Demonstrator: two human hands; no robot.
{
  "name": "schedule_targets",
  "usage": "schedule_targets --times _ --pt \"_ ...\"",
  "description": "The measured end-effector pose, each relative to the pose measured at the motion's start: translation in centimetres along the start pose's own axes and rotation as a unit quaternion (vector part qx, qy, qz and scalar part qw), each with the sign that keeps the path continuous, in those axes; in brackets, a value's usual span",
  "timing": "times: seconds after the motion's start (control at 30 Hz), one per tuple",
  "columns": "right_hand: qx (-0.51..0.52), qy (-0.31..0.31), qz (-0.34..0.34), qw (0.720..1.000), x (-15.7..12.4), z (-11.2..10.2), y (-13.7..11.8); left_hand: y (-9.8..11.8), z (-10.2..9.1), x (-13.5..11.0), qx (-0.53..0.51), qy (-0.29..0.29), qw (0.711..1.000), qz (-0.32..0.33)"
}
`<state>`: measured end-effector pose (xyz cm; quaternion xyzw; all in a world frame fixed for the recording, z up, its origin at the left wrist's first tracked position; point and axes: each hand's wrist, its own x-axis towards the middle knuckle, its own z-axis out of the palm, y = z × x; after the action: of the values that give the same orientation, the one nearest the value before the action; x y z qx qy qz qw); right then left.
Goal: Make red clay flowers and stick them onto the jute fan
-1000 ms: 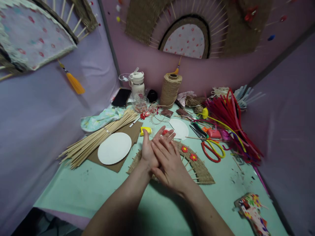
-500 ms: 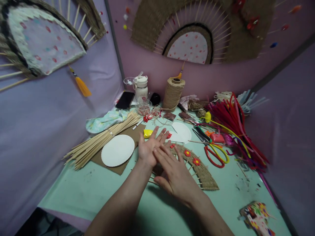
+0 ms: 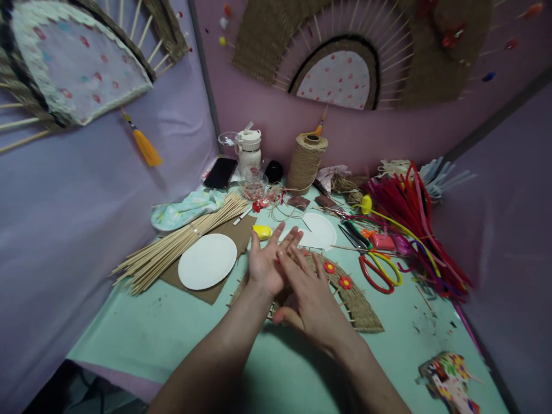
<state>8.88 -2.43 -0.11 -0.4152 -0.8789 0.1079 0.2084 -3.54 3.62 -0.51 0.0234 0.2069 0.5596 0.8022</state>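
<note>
My left hand (image 3: 268, 267) is turned palm up with its fingers stretched out. Across that palm lie the fingers of my right hand (image 3: 311, 299), long and slightly spread, palm down. Whether something small sits between them is hidden. Below both hands, a woven straw fan (image 3: 362, 310) lies on the table, decorated with a red flower (image 3: 345, 282) and others like it; the hands cover much of its middle. Just beyond my left fingertips are a yellow packet (image 3: 262, 232) and a white paper piece (image 3: 317, 233).
On the left lie bamboo sticks (image 3: 172, 253), a white oval card (image 3: 207, 261) and brown cardboard (image 3: 211, 294). Scissors (image 3: 376, 275) and red pipe cleaners (image 3: 414, 213) are on the right. A twine spool (image 3: 307, 164) and bottle (image 3: 249, 149) stand behind. A floral-patterned glue gun (image 3: 448, 382) lies front right.
My left hand has shifted slightly right under the right hand, whose fingers have slid a little over the palm. The camera view has moved slightly.
</note>
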Motion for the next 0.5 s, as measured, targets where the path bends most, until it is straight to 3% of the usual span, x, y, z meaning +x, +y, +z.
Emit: schedule_targets --times 0.1,0.23,0.3,0.4,0.5 --pt "0.034 -0.007 -0.029 0.999 0.01 0.02 0.18 -0.3 0.14 -0.17 0.015 -0.013 1.0 -0.024" --pt "0.02 0.013 0.009 1.0 0.04 -0.1 0.51 -0.26 0.43 -0.32 0.025 -0.019 0.999 0.024" --pt "0.008 0.016 0.014 1.0 0.07 -0.14 0.53 -0.34 0.5 -0.37 0.024 -0.022 0.999 0.012" --pt "0.007 0.012 -0.023 1.0 -0.01 -0.11 0.37 -0.49 0.38 -0.34 0.013 -0.03 0.999 -0.026" --pt "0.003 0.015 -0.023 1.0 -0.16 -0.06 0.37 -0.43 0.2 -0.18 -0.011 -0.036 0.999 -0.002"
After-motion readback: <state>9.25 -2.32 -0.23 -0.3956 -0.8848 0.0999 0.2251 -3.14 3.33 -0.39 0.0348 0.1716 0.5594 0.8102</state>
